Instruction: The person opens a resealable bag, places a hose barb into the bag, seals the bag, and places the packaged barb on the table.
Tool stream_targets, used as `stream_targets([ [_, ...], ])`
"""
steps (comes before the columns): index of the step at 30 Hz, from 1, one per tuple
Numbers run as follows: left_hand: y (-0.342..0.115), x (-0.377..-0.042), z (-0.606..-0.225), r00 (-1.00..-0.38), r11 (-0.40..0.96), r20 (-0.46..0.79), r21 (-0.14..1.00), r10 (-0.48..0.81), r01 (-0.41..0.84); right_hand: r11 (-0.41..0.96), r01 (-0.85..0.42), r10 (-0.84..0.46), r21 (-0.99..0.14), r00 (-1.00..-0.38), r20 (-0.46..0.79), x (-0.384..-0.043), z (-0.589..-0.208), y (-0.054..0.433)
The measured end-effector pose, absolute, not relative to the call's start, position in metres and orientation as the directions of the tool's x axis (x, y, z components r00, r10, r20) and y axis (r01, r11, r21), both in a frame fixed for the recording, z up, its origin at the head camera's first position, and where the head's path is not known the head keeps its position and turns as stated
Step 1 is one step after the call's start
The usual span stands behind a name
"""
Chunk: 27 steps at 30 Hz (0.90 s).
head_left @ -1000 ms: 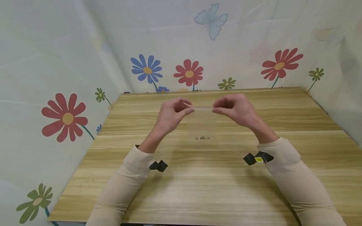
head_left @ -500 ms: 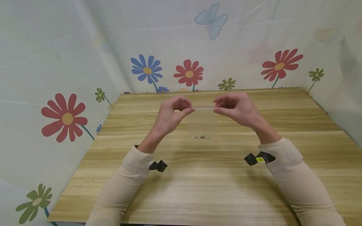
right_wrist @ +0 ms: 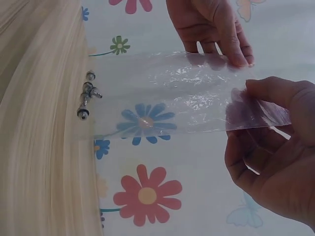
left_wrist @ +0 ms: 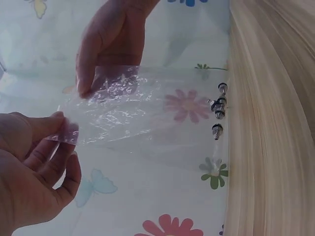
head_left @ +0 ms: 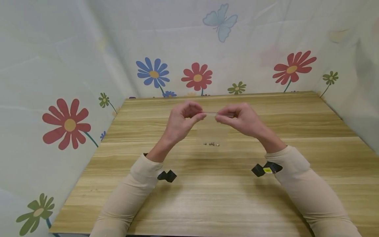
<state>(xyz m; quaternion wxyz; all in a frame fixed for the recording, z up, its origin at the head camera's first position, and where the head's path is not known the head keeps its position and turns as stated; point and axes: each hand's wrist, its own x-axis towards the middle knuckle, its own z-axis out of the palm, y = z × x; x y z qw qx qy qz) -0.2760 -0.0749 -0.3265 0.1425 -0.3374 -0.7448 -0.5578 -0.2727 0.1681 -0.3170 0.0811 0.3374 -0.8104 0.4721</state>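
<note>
A clear plastic bag (left_wrist: 133, 108) hangs upright above the table, its top edge between both hands. My left hand (head_left: 181, 122) pinches the left end of that edge between thumb and fingers. Farther right, my right hand (head_left: 243, 121) pinches the same edge, and in the right wrist view the bag's corner sticks out past the thumb. Several small metal fittings (right_wrist: 82, 113) with dark rings lie at the bag's bottom. They show as tiny shiny bits in the head view.
Beneath the hands spreads a wood-grain table (head_left: 207, 194). A pale curtain (head_left: 251, 36) printed with flowers and a butterfly stands behind it and along the left side. Black wrist devices (head_left: 167, 176) jut inward from both sleeves.
My right hand has slid left along the bag's top edge, closer to the left hand. The left hand has shifted only slightly to the right.
</note>
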Motion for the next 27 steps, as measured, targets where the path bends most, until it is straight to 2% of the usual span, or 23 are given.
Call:
stream_targets([
  [4, -0.070, -0.276, -0.331, -0.795, 0.028, 0.466, 0.856, 0.388, 0.515, 0.307, -0.637, -0.471, -0.708, -0.747, 0.468, -0.272, -0.317, 0.168],
  [7, -0.068, -0.277, -0.335, -0.816, -0.001, 0.406, 0.895, 0.410, 0.445, 0.291, -0.633, -0.483, -0.717, -0.744, 0.461, -0.271, -0.317, 0.168],
  [15, -0.067, -0.278, -0.339, -0.830, 0.005, 0.417, 0.893, 0.370, 0.451, 0.258, -0.632, -0.457, -0.731, -0.746, 0.484, -0.272, -0.321, 0.162],
  [20, -0.064, -0.275, -0.338, -0.825, 0.011, 0.441, 0.880, 0.353, 0.475, 0.218, -0.619, -0.403, -0.754, -0.761, 0.508, -0.270, -0.323, 0.159],
  [27, -0.063, -0.275, -0.339, -0.812, 0.039, 0.480, 0.853, 0.332, 0.520, 0.200, -0.638, -0.387, -0.743, -0.749, 0.538, -0.271, -0.326, 0.156],
])
